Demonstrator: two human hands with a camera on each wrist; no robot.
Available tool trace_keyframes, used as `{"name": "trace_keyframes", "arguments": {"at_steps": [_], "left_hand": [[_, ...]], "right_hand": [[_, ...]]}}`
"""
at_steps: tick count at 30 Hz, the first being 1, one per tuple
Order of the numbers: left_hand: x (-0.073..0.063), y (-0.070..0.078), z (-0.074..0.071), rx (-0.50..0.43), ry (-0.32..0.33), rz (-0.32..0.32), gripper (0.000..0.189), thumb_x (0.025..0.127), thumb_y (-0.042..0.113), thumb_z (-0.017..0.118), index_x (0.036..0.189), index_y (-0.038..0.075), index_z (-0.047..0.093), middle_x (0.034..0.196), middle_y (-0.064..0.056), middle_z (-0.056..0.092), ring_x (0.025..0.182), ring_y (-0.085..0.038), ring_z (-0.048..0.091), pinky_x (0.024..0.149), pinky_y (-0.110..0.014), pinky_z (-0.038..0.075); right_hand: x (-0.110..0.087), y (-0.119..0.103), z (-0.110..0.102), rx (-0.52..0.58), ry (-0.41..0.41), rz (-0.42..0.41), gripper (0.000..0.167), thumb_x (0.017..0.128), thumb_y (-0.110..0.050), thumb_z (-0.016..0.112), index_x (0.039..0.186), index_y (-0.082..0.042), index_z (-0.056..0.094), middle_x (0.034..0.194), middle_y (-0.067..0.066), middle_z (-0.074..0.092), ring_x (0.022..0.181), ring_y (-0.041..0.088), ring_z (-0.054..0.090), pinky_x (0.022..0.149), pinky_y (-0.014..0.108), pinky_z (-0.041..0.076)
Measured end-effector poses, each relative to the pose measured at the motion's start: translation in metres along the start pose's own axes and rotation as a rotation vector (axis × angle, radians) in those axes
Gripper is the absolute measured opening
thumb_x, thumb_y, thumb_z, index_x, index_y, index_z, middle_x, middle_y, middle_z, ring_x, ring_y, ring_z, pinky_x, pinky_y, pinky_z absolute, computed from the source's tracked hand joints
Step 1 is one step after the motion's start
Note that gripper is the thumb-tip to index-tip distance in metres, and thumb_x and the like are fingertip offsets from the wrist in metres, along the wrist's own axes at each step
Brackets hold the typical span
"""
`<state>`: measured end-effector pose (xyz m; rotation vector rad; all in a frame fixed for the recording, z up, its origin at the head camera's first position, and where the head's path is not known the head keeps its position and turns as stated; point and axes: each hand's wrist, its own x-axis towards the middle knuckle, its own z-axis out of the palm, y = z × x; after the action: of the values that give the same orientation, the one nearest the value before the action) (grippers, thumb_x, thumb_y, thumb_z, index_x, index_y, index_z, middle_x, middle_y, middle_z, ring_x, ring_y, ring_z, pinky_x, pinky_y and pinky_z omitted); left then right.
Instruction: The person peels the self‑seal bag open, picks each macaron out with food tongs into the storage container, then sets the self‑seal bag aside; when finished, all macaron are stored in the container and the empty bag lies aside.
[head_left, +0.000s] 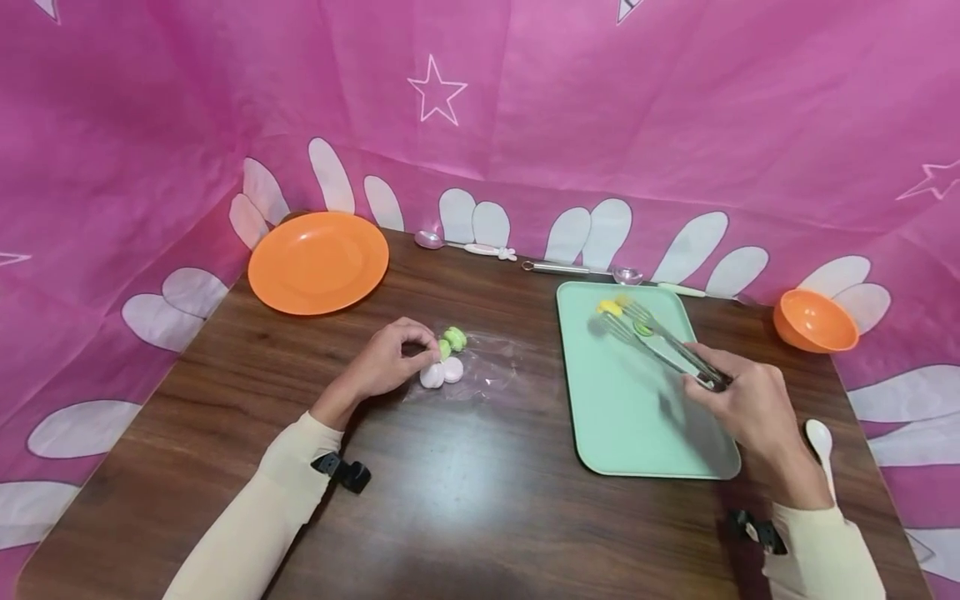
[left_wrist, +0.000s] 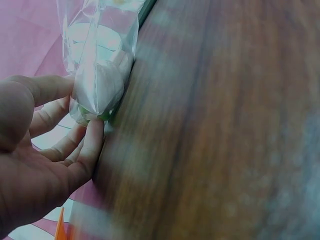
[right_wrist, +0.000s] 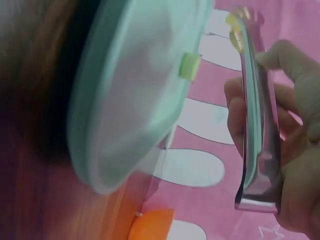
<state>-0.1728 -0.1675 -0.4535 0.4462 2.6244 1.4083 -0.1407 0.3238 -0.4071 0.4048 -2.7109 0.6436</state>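
My left hand [head_left: 386, 358] pinches the end of a clear plastic bag [left_wrist: 127, 37] on the table. Green macarons [head_left: 454, 337] and whitish macarons [head_left: 452, 370] lie in the bag, close to the fingertips. My right hand [head_left: 757, 408] grips metal tongs [right_wrist: 260, 115] over the mint-green tray [head_left: 637, 442]. A yellow macaron [head_left: 609, 308] is between the tong tips, above the tray's far end. One green macaron [right_wrist: 189, 66] rests on the tray, partly behind the tongs in the head view.
An orange plate [head_left: 318, 262] lies at the back left, an orange bowl [head_left: 816, 321] at the back right. Along the back edge are a pink-handled spoon [head_left: 487, 250], a metal ladle [head_left: 566, 268] and a green-handled utensil [head_left: 682, 290]. A white spoon [head_left: 821, 442] lies right of the tray.
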Motion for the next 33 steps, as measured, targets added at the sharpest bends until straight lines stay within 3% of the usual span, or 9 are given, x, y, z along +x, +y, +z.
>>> {"name": "trace_keyframes", "arguments": {"at_steps": [5,9,13,16,19,21,25,29,33], "left_hand": [[-0.001,0.000,0.001,-0.011,0.000,-0.033,0.004,0.099,0.009,0.076,0.098,0.007,0.079,0.125,-0.017,0.071,0.123,-0.035,0.061,0.115,-0.058,0.046],[-0.002,-0.002,0.001,-0.017,-0.004,-0.041,0.004,0.100,0.009,0.075,0.098,0.007,0.079,0.127,-0.017,0.070,0.125,-0.035,0.060,0.116,-0.059,0.045],[0.000,-0.002,0.001,-0.013,-0.004,-0.027,0.005,0.100,0.009,0.075,0.098,0.008,0.079,0.125,-0.017,0.071,0.124,-0.034,0.060,0.115,-0.058,0.046],[0.000,-0.002,0.002,-0.010,-0.001,-0.016,0.005,0.100,0.009,0.075,0.097,0.008,0.079,0.125,-0.017,0.072,0.123,-0.034,0.061,0.115,-0.058,0.046],[0.000,-0.002,0.002,-0.005,0.003,-0.005,0.005,0.100,0.010,0.075,0.097,0.008,0.079,0.124,-0.016,0.072,0.124,-0.034,0.061,0.115,-0.058,0.046],[0.000,-0.002,0.002,-0.001,0.006,0.007,0.005,0.100,0.010,0.076,0.097,0.008,0.079,0.124,-0.017,0.073,0.123,-0.034,0.062,0.114,-0.058,0.046],[0.000,-0.002,0.002,-0.008,0.019,0.025,0.004,0.099,0.010,0.077,0.098,0.007,0.080,0.123,-0.017,0.073,0.124,-0.034,0.062,0.114,-0.057,0.046],[0.001,-0.003,0.002,-0.021,0.026,0.035,0.003,0.098,0.009,0.077,0.098,0.007,0.080,0.123,-0.016,0.072,0.124,-0.034,0.062,0.115,-0.056,0.046],[0.001,-0.003,0.001,-0.041,0.027,0.042,0.004,0.099,0.008,0.077,0.099,0.006,0.080,0.124,-0.017,0.071,0.125,-0.034,0.061,0.115,-0.056,0.046]], "right_hand": [[0.018,0.010,0.008,-0.071,-0.042,0.080,0.047,0.084,-0.009,0.083,0.130,-0.001,0.076,0.084,0.022,0.075,0.064,0.023,0.050,0.052,0.025,0.032],[0.024,0.010,0.015,-0.095,-0.113,0.145,0.048,0.088,-0.013,0.081,0.133,0.000,0.073,0.065,0.012,0.066,0.063,0.025,0.050,0.051,0.029,0.032],[0.021,0.008,0.016,-0.099,-0.149,0.184,0.050,0.089,-0.014,0.080,0.135,0.002,0.071,0.072,0.017,0.070,0.065,0.027,0.054,0.052,0.031,0.036],[0.017,0.004,0.013,-0.074,-0.098,0.173,0.053,0.087,-0.017,0.082,0.135,0.001,0.071,0.087,0.025,0.075,0.069,0.032,0.059,0.056,0.031,0.038],[0.010,-0.008,0.002,-0.018,-0.057,0.144,0.053,0.086,-0.019,0.084,0.135,-0.002,0.071,0.094,0.027,0.075,0.072,0.026,0.059,0.059,0.025,0.038],[0.004,-0.020,-0.005,0.040,-0.061,0.108,0.051,0.086,-0.018,0.085,0.133,-0.006,0.073,0.084,0.021,0.072,0.069,0.016,0.056,0.056,0.022,0.035],[-0.012,-0.045,-0.016,0.138,-0.098,0.002,0.049,0.080,-0.009,0.089,0.128,-0.014,0.078,0.079,0.004,0.068,0.065,0.001,0.049,0.052,0.018,0.036],[-0.025,-0.061,-0.019,0.205,-0.127,-0.109,0.052,0.074,0.002,0.091,0.121,-0.017,0.081,0.093,0.002,0.078,0.070,-0.002,0.057,0.057,0.012,0.043],[-0.029,-0.066,-0.015,0.179,-0.146,-0.191,0.054,0.070,0.005,0.092,0.118,-0.018,0.082,0.102,0.001,0.082,0.076,-0.002,0.059,0.065,0.009,0.043]]}}
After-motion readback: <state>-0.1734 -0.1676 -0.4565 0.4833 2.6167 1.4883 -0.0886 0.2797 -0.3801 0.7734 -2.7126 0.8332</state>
